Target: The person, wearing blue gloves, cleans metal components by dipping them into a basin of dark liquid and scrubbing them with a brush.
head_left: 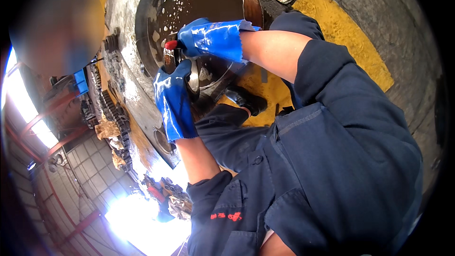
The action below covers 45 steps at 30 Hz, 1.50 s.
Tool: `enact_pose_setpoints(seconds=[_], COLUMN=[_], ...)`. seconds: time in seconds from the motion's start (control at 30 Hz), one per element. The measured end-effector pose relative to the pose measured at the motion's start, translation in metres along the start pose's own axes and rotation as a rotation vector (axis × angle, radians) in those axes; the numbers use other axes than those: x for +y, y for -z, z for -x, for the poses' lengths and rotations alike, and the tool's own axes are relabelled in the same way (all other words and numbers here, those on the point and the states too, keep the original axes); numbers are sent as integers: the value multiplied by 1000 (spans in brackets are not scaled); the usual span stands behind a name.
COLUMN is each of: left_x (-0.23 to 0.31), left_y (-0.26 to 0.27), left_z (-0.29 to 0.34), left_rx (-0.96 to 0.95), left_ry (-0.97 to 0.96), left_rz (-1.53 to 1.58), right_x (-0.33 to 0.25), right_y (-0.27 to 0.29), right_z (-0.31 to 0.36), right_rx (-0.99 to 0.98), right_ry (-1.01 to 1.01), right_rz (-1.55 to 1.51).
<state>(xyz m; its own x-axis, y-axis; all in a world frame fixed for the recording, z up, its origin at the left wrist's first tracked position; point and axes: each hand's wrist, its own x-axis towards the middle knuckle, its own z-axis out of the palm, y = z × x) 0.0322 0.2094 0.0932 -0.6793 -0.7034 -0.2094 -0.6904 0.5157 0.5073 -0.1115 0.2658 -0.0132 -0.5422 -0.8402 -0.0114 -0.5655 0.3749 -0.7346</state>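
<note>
Both my hands wear blue rubber gloves, close together over the near left rim of a round metal tub (252, 0) of dark, foamy liquid. My left hand (173, 90) is closed round a shiny metal ring-shaped part (194, 79), its curved side showing beside the glove. Above it, my right hand (196, 39) is closed on a red-ended tool (171, 45). Only the red end shows clearly, so its kind is uncertain. It lies against or very near the metal part; the gloves hide where they meet.
Left of the tub stands a worn metal bench (137, 83) with a round metal ring (162, 140) at its near end. Dark chain-like parts (116, 118) lie along it. A blurred shape, perhaps a person (61, 23), is at upper left. Yellow flooring (332, 23) lies right.
</note>
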Motion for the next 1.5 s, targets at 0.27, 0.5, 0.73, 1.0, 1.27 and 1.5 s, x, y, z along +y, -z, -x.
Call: enact_pose_setpoints(seconds=[0.27,0.5,0.73,1.0,1.27,1.5], left_x=[-21,-12,-38,-61,-147,-359], left_y=[11,46,69,147,251,267], left_z=[-1,17,-3,-55,-54,-84], left_rx=[135,-121,-309,-609,-259,-80], left_ry=[-374,-30,-146,-18,232,36], left_rz=[-266,-73,9,-55,-180,-273], right_x=[16,17,10,-42,-42,-43], right_y=[-2,-6,-7,-18,-32,-50], right_z=[-9,18,38,23,2,-5], right_rx=[17,142,299,364,377,309], right_ry=[60,328,412,690,559,472], right_rz=[-27,109,201,-211,-166,-57])
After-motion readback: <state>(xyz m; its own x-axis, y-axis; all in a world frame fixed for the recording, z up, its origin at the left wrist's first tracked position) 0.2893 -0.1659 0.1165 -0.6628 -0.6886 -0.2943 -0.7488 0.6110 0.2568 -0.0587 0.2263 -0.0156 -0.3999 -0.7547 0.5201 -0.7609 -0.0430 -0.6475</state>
